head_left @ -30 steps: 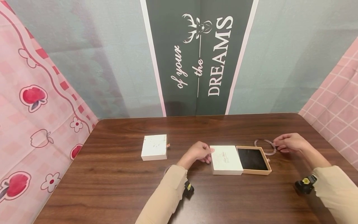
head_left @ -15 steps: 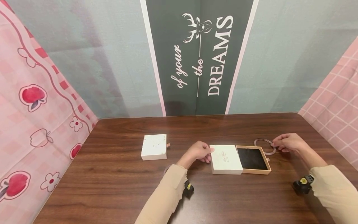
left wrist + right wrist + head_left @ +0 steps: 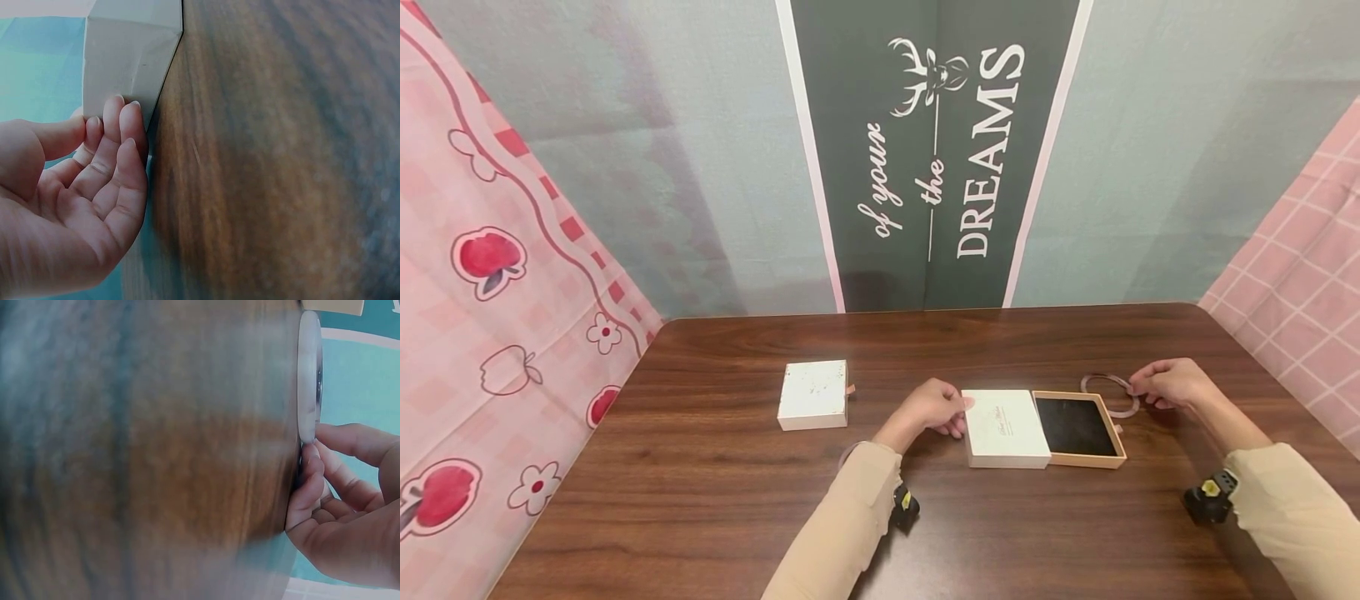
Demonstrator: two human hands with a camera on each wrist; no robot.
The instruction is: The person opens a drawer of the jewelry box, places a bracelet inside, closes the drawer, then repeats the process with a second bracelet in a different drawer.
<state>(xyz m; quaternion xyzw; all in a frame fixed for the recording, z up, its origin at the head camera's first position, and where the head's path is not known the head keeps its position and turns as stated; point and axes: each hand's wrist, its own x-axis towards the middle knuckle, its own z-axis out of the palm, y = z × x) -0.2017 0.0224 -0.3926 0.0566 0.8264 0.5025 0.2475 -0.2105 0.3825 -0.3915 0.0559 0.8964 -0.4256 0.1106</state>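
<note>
1. Little has changed: the right hand (image 3: 1168, 385) and the translucent pinkish ring-shaped bangle (image 3: 308, 375) have shifted very slightly toward the boxes, while the left hand (image 3: 934, 406) and the boxes stay put.
2. The right thumb and fingers pinch the bangle's near edge. It lies just beside the far corner of the tan open-topped drawer with a black lining (image 3: 1087, 460), outside it; I judge that the work is at the stage of taking up the bangle.
3. The left thumb and fingers grip the end of the square white cardboard sleeve (image 3: 1003, 429), seemingly steadying it; the drawer stands pulled out at its other end.
4. Small script is printed on the sleeve, too small to read surely. The gold-flecked white box (image 3: 814, 390) shows no readable words.
5. Sideways on the dark green backdrop panel (image 3: 910, 167), white lettering (image 3: 990, 150) reads "of your", "the" and "DREAMS".
</note>
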